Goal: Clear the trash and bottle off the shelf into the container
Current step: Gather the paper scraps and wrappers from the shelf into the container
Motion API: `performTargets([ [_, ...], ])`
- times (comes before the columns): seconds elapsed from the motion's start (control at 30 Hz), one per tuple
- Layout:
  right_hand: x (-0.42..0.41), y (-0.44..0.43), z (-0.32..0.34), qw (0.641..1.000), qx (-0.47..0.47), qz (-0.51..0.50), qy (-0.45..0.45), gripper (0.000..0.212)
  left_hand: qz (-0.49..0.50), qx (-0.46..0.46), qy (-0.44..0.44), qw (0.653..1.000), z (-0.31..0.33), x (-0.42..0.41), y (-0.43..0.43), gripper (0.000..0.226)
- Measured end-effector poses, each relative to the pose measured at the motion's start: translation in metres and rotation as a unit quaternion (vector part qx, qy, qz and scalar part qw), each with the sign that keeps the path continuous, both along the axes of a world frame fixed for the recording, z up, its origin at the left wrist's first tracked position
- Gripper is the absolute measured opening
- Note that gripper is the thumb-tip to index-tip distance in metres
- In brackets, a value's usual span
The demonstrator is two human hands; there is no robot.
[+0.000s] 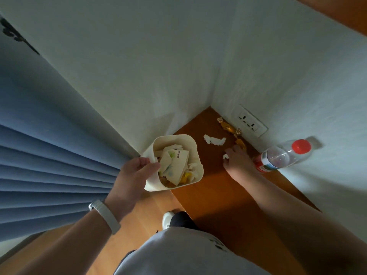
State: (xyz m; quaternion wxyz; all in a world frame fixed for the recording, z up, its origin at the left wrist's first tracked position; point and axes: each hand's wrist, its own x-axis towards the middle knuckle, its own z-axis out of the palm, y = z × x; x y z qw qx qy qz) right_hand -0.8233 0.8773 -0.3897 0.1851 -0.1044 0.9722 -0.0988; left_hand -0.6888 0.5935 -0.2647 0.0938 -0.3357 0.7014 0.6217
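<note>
My left hand (pixel 132 171) grips the rim of a cream container (pixel 195 147), held at the left edge of the brown wooden shelf (pixel 212 187); paper scraps and wrappers fill it. My right hand (pixel 237 160) rests palm down on the shelf, its fingers closed over a small white paper scrap (pixel 225 156). A crumpled white tissue (pixel 214 140) lies beyond it. Gold candy wrappers (pixel 230 128) lie along the wall, one (pixel 241 144) just past my fingertips. A clear plastic bottle (pixel 282 156) with a red cap stands right of my hand, against the wall.
White walls meet in a corner behind the shelf, with a double power socket (pixel 251 122) just above the wrappers. Blue pleated curtains (pixel 49 165) hang on the left. Below are a lighter wooden floor (pixel 143 225) and my white shoe (pixel 167 219).
</note>
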Motion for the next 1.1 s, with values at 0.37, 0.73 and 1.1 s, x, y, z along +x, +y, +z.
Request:
performTargets([
  [0.37,0.026,0.009,0.019,0.996,0.031,0.047,0.068,0.021,-0.007,-0.022,-0.007,1.000,0.001,0.003,0.004,0.019],
  [0.73,0.049,-0.032,0.126,0.947,-0.187,0.069,0.251,0.016,-0.026,0.005,0.045,0.999,0.022,0.018,0.005,0.013],
  [1.1,0.054,-0.078,0.140,0.939,-0.119,0.174,0.271,0.023,-0.029,0.060,0.077,0.995,0.026,0.035,-0.001,0.046],
])
